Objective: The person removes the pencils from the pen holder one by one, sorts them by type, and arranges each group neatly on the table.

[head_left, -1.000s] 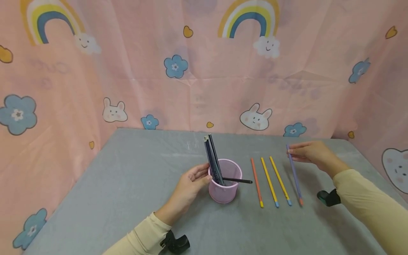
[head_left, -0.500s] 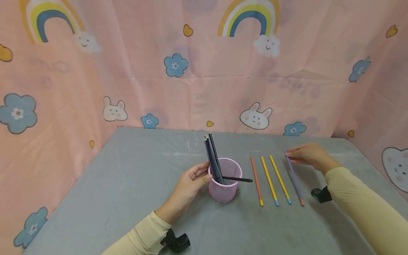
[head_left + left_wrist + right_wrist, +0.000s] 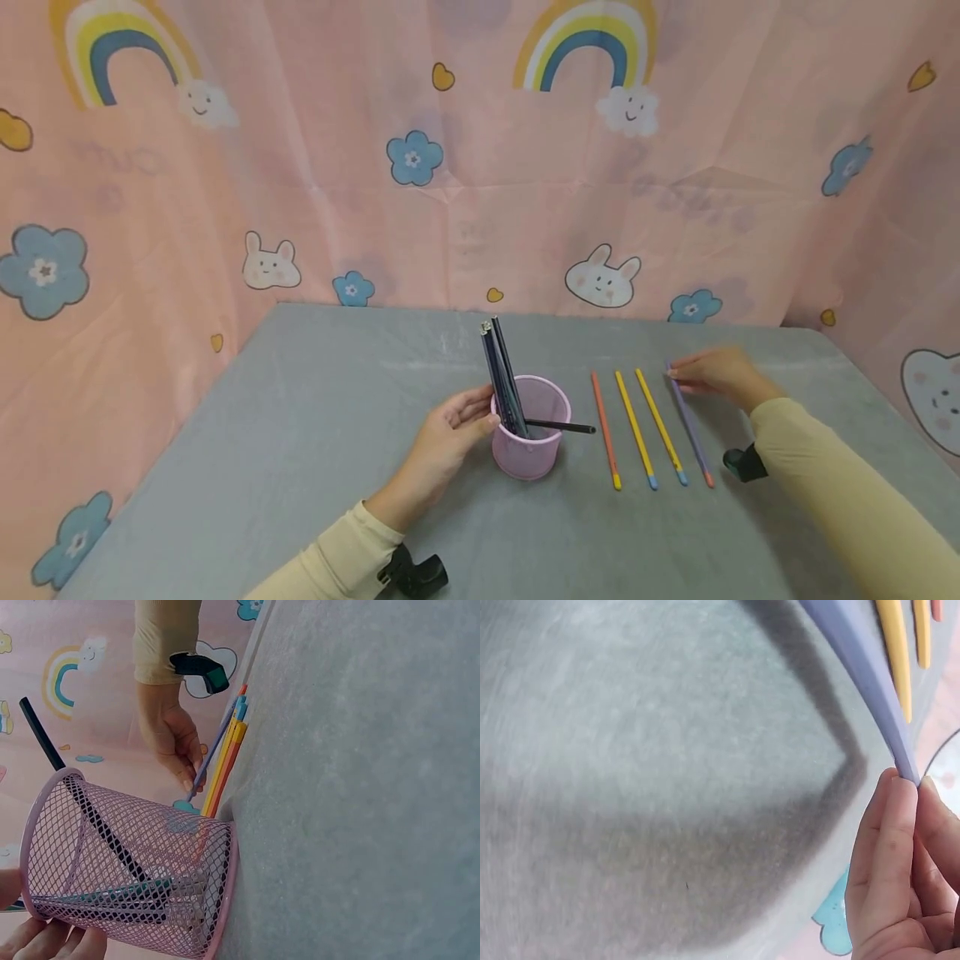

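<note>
My left hand (image 3: 442, 437) grips the pink mesh pencil cup (image 3: 527, 458) at its left rim. Several black pencils (image 3: 501, 375) stand bunched in the cup, and one black pencil (image 3: 573, 427) leans out over its right side. To the right, my right hand (image 3: 723, 375) pinches the far end of a purple pencil (image 3: 692, 433), as the right wrist view also shows with its fingertips (image 3: 904, 791). The purple pencil slants beside two yellow pencils (image 3: 635, 429) (image 3: 662, 427) and an orange pencil (image 3: 605, 429), which lie side by side on the table.
The grey table (image 3: 300, 417) ends at a pink curtain (image 3: 450, 217) printed with rainbows, rabbits and flowers. A black camera mount (image 3: 416, 575) is on the left wrist, another camera mount (image 3: 745, 462) on the right.
My right hand has moved left and slightly nearer with the far end of the purple pencil, bringing it closer to the yellow pencils. The left hand and the cup have stayed in place.
</note>
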Motion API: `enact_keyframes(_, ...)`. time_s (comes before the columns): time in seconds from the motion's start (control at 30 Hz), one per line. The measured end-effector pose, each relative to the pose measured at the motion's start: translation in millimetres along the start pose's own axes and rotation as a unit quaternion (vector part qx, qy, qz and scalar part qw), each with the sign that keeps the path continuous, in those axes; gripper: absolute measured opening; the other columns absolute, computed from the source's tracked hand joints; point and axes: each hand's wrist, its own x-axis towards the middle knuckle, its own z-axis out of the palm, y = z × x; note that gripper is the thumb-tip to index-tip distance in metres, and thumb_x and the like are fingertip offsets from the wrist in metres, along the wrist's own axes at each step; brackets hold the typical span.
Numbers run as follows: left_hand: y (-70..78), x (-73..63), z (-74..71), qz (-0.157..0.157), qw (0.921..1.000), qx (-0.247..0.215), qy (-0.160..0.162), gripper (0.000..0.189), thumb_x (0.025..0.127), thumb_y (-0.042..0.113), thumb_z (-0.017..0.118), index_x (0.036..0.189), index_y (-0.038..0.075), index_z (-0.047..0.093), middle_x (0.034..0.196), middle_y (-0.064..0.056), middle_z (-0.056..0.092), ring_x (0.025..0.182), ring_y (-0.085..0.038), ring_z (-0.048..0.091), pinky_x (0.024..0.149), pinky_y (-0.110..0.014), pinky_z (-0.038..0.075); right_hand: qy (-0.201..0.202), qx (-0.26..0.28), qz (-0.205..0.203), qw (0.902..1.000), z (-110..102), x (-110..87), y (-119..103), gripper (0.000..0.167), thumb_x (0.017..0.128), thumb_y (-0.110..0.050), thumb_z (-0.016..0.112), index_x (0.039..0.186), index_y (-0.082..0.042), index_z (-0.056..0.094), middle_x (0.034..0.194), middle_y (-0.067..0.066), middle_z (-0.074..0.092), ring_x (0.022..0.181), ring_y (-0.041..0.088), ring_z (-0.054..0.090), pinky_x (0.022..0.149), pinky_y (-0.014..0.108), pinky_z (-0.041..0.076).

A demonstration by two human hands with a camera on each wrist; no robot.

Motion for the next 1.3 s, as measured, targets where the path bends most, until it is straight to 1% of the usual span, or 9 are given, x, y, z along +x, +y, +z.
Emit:
enact_keyframes(0.3,-0.2,-0.9,1.1,0.003,1.0,0.0,-0.001,0.049,0.096,0.002,0.059,0.141,-0.01,0.046,0.145,-0.027,0.051,0.136,-0.038,0.049,0.113,-0.039,0.044,0.034,-0.025,0.015,0.999,9.6,4.6,-0.2,0.048,0.093,-0.006,0.067,0.131,0.019,0.051,0.07,-0.012,0.068,0.065,0.0,0.064,0.066,0.02,0.06)
enact_keyframes(0.6,-0.5,-2.0,0.1,0.001,1.0,-0.003,-0.004,0.049,0.096,0.001,0.059,0.141,-0.011,0.045,0.145,-0.028,0.05,0.137,-0.039,0.049,0.112,-0.038,0.044,0.037,-0.039,0.026,0.9982,14.3,11.9,0.6,0.039,0.091,-0.001,0.067,0.122,0.021,0.057,0.065,-0.01,0.065,0.06,0.0,0.063,0.061,0.02,0.059)
enact_keyframes(0.9,-1.3,-2.1,0.9,0.005,1.0,0.005,-0.004,0.048,0.096,0.002,0.058,0.14,-0.012,0.046,0.144,-0.028,0.051,0.136,-0.039,0.049,0.113,-0.039,0.044,0.077,-0.044,0.041,0.9952,17.7,22.8,8.1,0.037,0.088,-0.004,0.071,0.118,0.017,0.063,0.065,-0.009,0.066,0.06,0.002,0.064,0.061,0.022,0.059)
enact_keyframes(0.97,-1.6,-2.7,1.2,0.005,1.0,0.006,-0.003,0.048,0.096,0.002,0.058,0.141,-0.012,0.046,0.144,-0.028,0.051,0.136,-0.039,0.049,0.112,-0.04,0.044,0.074,-0.045,0.03,0.9958,17.1,19.7,8.7,0.039,0.088,-0.005,0.073,0.118,0.017,0.063,0.069,-0.005,0.07,0.061,0.001,0.064,0.062,0.022,0.059)
enact_keyframes(1.0,-1.6,-3.0,1.3,0.004,1.0,0.006,-0.001,0.048,0.096,0.002,0.058,0.14,-0.012,0.046,0.144,-0.029,0.051,0.136,-0.039,0.049,0.112,-0.04,0.044,0.071,-0.05,0.021,0.996,16.9,17.4,8.5,0.041,0.088,-0.006,0.073,0.12,0.017,0.062,0.074,0.003,0.074,0.063,0.0,0.064,0.064,0.023,0.06)
enact_keyframes(1.07,-1.6,-3.2,1.3,0.004,1.0,0.003,0.0,0.048,0.096,0.002,0.059,0.14,-0.012,0.046,0.144,-0.029,0.051,0.136,-0.04,0.049,0.113,-0.041,0.044,0.073,-0.08,0.01,0.9941,17.7,11.4,6.6,0.045,0.089,-0.013,0.073,0.124,0.013,0.062,0.093,0.017,0.077,0.069,0.001,0.065,0.069,0.025,0.06)
enact_keyframes(1.13,-1.6,-3.0,1.1,0.004,1.0,0.003,0.0,0.048,0.096,0.001,0.059,0.141,-0.012,0.045,0.144,-0.029,0.05,0.136,-0.04,0.049,0.113,-0.041,0.044,0.077,-0.122,-0.001,0.9896,19.3,3.9,3.2,0.049,0.093,-0.02,0.07,0.13,0.009,0.059,0.117,0.025,0.07,0.08,0.008,0.068,0.077,0.031,0.06)
enact_keyframes(1.2,-1.0,-2.9,0.9,0.002,1.0,0.003,0.001,0.049,0.096,0.002,0.059,0.141,-0.012,0.045,0.145,-0.029,0.05,0.136,-0.04,0.048,0.113,-0.041,0.044,0.08,-0.147,-0.015,0.9858,21.8,-4.8,-0.9,0.052,0.096,-0.026,0.065,0.136,0.005,0.056,0.137,0.027,0.057,0.096,0.02,0.07,0.087,0.038,0.059)
enact_keyframes(1.3,-0.4,-2.5,0.8,0.003,1.0,0.007,0.0,0.049,0.096,0.003,0.059,0.141,-0.011,0.045,0.145,-0.028,0.05,0.137,-0.039,0.048,0.113,-0.041,0.044,0.072,-0.134,-0.039,0.9875,27.1,-18.4,-8.3,0.054,0.098,-0.03,0.062,0.14,0.003,0.052,0.144,0.026,0.052,0.116,0.027,0.065,0.1,0.045,0.054)
